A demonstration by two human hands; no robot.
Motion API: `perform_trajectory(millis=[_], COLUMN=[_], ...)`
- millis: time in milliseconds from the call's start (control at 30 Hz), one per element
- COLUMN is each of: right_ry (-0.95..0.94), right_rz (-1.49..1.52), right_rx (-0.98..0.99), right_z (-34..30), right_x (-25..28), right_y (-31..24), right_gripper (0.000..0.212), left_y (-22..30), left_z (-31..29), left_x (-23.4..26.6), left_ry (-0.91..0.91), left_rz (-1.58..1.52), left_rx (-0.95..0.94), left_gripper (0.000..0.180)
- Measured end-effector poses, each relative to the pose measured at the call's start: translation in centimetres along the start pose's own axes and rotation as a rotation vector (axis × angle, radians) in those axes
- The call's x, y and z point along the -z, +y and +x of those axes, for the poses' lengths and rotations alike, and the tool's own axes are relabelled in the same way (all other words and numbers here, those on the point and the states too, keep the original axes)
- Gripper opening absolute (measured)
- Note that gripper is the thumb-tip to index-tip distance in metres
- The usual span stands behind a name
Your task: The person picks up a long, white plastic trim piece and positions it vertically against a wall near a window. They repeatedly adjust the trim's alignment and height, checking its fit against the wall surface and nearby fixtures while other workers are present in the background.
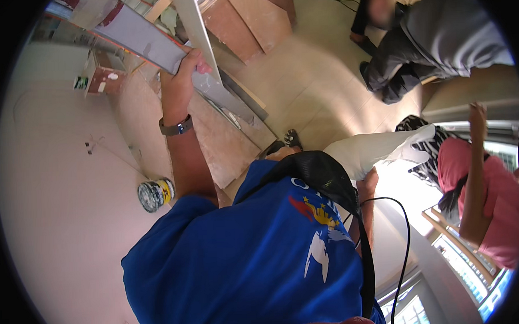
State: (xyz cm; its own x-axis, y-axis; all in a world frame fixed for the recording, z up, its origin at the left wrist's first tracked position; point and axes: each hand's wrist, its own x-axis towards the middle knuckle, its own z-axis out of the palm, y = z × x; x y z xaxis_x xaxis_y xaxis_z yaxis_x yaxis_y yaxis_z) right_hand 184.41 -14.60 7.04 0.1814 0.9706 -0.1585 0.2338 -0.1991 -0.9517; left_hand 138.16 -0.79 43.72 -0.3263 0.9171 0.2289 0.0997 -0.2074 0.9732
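Blue shirt [240, 254] nearest, left hand [182, 76] clasps grey board [143, 43].

Left hand [183, 74] around grey board [141, 41], right hand [370, 181] beside white sheet [362, 151], blue shirt [234, 254]

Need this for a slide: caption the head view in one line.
Left hand gripping a long grey board, right hand at a white sheet, two other people nearby.
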Motion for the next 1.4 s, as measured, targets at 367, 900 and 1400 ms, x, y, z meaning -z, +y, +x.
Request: perform_trajectory(millis=[367,900,1400], right_ry=[-0.052,-0.377,-0.779], right_rz=[1.024,0.792,0.222], right_rx=[-0.405,-0.338,-0.491], right_z=[16.3,35.4,44.9], right_x=[-10.3,-35.6,-48.7], right_y=[-14.1,-21.6,-13.9], right_gripper=[0.037,0.041,0.036], left_y=[-1.0,3.2,7.0], left_z=[1.4,-11.6,-18.2], left_x=[12.0,20.2,8.2], left_ry=[0.292,1.087,1.759], left_rz=[0.137,0.502,0.673], left_rx=[0.037,0.063,0.084], left_gripper=[0.015,0.021,0.02])
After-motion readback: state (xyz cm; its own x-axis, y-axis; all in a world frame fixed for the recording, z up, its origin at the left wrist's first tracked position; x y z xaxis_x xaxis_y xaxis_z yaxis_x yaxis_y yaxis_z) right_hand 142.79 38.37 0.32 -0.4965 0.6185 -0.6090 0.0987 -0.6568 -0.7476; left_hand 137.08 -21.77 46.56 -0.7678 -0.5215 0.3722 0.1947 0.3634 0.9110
